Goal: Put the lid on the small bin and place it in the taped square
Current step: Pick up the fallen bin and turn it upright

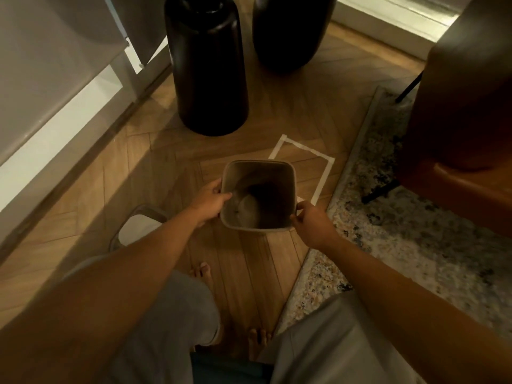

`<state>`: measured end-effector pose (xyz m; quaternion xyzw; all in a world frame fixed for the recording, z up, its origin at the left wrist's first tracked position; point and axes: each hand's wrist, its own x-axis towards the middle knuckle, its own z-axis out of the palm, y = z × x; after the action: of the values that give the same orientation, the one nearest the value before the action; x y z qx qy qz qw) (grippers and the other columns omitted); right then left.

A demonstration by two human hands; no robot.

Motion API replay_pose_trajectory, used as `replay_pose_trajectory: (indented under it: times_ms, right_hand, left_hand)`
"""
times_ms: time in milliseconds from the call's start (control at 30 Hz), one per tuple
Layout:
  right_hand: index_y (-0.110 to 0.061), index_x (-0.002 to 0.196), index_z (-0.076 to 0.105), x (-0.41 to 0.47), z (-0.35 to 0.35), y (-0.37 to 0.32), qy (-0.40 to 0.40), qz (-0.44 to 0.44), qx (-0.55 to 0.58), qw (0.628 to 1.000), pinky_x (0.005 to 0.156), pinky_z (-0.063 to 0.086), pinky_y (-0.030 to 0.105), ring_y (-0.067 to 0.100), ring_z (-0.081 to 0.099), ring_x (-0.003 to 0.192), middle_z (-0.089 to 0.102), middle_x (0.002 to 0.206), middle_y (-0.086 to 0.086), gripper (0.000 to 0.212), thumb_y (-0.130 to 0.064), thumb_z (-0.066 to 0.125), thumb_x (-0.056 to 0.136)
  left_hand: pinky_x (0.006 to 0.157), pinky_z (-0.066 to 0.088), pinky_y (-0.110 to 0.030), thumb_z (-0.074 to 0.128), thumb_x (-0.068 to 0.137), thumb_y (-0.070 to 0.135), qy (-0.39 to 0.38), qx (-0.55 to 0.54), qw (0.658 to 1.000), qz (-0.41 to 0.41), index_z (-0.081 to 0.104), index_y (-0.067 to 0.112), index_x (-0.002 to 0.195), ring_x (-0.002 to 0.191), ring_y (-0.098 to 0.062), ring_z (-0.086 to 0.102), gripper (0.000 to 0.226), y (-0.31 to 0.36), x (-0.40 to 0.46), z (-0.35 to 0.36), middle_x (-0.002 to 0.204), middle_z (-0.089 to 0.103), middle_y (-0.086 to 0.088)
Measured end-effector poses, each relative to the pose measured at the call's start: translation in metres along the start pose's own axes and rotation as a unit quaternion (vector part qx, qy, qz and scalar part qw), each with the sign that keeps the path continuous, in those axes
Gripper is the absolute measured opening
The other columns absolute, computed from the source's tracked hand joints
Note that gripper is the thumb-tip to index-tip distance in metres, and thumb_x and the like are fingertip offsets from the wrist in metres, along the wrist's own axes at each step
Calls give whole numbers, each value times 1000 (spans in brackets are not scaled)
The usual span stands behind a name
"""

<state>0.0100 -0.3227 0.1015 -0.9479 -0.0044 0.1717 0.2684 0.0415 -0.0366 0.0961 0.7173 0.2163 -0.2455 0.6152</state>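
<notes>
The small grey bin [259, 173] is held open-topped in mid-frame, its empty inside showing. My left hand [208, 199] grips its left rim, thumb inside the wall. My right hand [310, 221] holds the near right corner. The bin covers the near left part of the taped square [304, 151], white tape on the wooden floor just beyond it. The lid [140, 227], white with a grey frame, lies on the floor to the left, partly hidden under my left forearm.
Two tall dark vases [207, 65] [288, 31] stand on the floor behind the square. A patterned rug [401, 231] runs along the right, with a brown chair [465, 106] on it. A pale cabinet [55, 79] lines the left. My bare feet are below.
</notes>
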Motion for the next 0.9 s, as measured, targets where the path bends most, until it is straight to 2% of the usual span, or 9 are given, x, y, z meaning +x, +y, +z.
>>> replay_pose_trajectory:
  times_ms: [67,200,300,400,533,600,700,833,900]
  right_hand:
    - [-6,123,63,-10,3,2,3,22,8,1000,81,53,34,25,71,93,76,95,10,27,-23,65,101]
    - [-3,121,63,-29,3,10,-21,93,45,994,75,52,31,26,70,97,74,102,14,28,-23,66,101]
    - [-2,116,68,-42,1,19,-64,119,23,991,69,53,31,26,72,89,75,98,15,29,-25,70,99]
    - [-2,104,73,-49,-3,26,-97,135,6,986,69,56,34,26,72,85,76,92,14,26,-26,74,95]
    - [-3,92,77,-56,-3,31,-121,144,-3,982,77,60,42,28,73,87,76,92,15,23,-26,74,92]
    - [-3,100,76,-58,-1,34,-135,143,-8,980,83,60,43,29,72,93,76,98,15,23,-24,74,93]
    - [-1,115,71,-62,0,37,-164,148,-14,975,88,60,46,31,71,103,73,111,17,27,-15,75,92]
    - [-2,118,68,-66,-2,37,-188,155,-2,970,71,60,39,32,74,92,73,104,14,28,-8,74,90]
    - [-3,122,67,-67,-1,38,-190,156,2,969,69,60,38,31,74,92,70,101,11,33,-8,74,90]
  left_hand:
    - [90,57,-37,61,102,15,-15,20,1000,10,38,24,158,112,-22,67,61,4,-5,6,140,62,-6]
    - [98,54,-41,64,99,17,-32,80,996,16,45,19,152,114,-24,66,56,7,-9,26,139,63,-8]
    - [87,53,-35,67,98,17,-48,94,994,-2,42,16,153,110,-23,64,61,1,-13,40,142,60,-9]
    - [74,52,-29,70,95,19,-64,101,993,-13,40,17,153,102,-19,63,65,-6,-17,49,143,59,-8]
    - [95,52,-38,74,91,20,-60,148,987,-1,41,21,153,121,-24,61,70,-13,-20,59,146,57,-6]
    - [101,51,-42,74,91,21,-66,163,984,4,39,23,155,127,-26,58,73,-16,-21,63,147,55,-6]
    - [102,50,-43,74,91,20,-75,160,984,0,36,23,156,128,-28,57,76,-21,-22,66,148,55,-6]
    - [107,49,-51,75,89,19,-69,154,986,-7,35,22,157,129,-30,57,79,-24,-21,71,147,55,-9]
    - [108,48,-51,76,89,20,-64,155,986,-4,37,22,155,128,-30,57,77,-25,-20,72,146,56,-9]
